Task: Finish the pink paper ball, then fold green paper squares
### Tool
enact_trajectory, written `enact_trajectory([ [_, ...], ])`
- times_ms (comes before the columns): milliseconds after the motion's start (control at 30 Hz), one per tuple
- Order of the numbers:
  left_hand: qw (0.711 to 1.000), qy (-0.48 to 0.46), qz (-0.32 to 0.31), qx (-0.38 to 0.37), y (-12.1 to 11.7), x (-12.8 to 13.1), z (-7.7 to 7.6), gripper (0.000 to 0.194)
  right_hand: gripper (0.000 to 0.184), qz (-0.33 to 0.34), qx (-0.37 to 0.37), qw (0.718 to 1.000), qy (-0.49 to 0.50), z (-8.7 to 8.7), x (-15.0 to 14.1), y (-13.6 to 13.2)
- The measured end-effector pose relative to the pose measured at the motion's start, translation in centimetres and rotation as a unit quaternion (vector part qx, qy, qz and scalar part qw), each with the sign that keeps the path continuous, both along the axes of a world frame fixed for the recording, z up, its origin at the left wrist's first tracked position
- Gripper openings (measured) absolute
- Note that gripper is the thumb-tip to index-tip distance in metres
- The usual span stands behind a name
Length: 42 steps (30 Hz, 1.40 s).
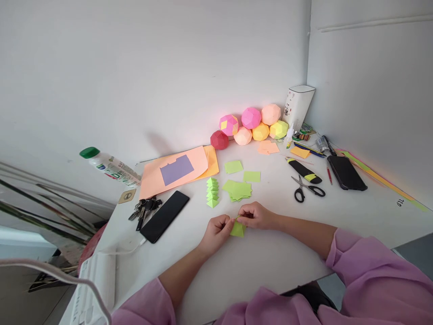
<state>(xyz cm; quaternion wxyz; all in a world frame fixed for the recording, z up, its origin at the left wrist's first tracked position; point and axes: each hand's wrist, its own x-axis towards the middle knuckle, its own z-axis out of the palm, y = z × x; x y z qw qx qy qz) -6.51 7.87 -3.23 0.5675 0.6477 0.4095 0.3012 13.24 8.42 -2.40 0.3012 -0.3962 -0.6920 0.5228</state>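
My left hand [216, 231] and my right hand [254, 215] meet over the white desk [270, 257], both pinching a small folded green paper piece [238, 229] between their fingertips. Just beyond them lie a row of folded green pieces [212, 192] stacked together, a pile of green paper squares [238, 189], and two single green squares [233, 166] farther back. Both arms wear pink sleeves.
Several paper polyhedron balls [251, 125] sit against the wall beside a white container [299, 106]. Scissors [307, 188], a marker [304, 171] and a dark phone [346, 172] lie right. Another black phone [165, 215], keys [145, 209], orange paper sheets [176, 170] and a bottle [110, 166] lie left.
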Motion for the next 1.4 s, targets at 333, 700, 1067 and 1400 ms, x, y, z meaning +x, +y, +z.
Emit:
enact_trajectory([
  [333, 1.000, -0.017, -0.004, -0.026, 0.2, -0.1, 0.0, 0.049, 0.029, -0.003, 0.004, 1.000, 0.003, -0.2, 0.0, 0.0],
  [700, 0.994, -0.092, 0.009, -0.062, 0.6, 0.1, -0.2, 0.039, 0.026, -0.008, 0.002, 1.000, 0.009, -0.3, 0.0, 0.0],
  [1067, 0.991, -0.103, -0.004, -0.087, 1.0, 0.0, 0.2, 0.032, 0.030, -0.007, -0.008, 1.000, 0.029, -0.4, -0.1, 0.1],
  [1400, 0.970, -0.202, 0.030, -0.132, 2.4, -0.9, 0.0, 0.027, 0.039, -0.031, -0.006, 0.999, -0.003, 0.5, -0.3, 0.2],
])
